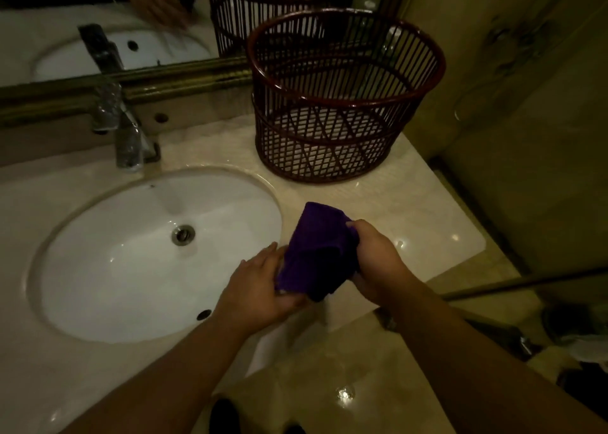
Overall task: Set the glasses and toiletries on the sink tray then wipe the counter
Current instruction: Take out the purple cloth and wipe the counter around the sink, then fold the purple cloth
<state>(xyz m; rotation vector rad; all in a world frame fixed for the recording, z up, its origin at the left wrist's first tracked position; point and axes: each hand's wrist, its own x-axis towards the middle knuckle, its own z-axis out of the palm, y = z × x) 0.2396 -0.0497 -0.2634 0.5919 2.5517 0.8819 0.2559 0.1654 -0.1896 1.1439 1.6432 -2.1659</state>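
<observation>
So, both hands are on a purple cloth (312,252) right now, just right of the sink (250,183) and over the front part of the bench (421,216). I honestly can't tell if the cloth touches the surface or hangs just above it.

The left hand (260,285) sits at about 7 o'clock of the cloth. Its fingers (266,254) lie fairly straight up the cloth's left side while the thumb pinches the bottom corner from below (so it's gripping, not just touching). The right hand (378,262) is at 3 o'clock of the cloth, fingers (357,226) curled tight round the right edge and bunching the fabric. The cloth itself is scrunched into a thick wad with its top end poking toward 12 o'clock.

Other stuff in view:
- A dark reddish slatted basket (427,81) stands upright on the bench at 1 o'clock from the cloth, well apart from it. Something pale shows through the lower slats, no idea what.
- A chrome tap (126,137) is on the bench at 11 o'clock of the sink bowl, and the drain (183,234) is near the bowl's middle.
- A mirror (49,22) runs along the back at 12 o'clock, showing the tap, the basket and a blurry hand.
- Glossy floor (329,368) tiles are at 6 o'clock, below the bench edge.
</observation>
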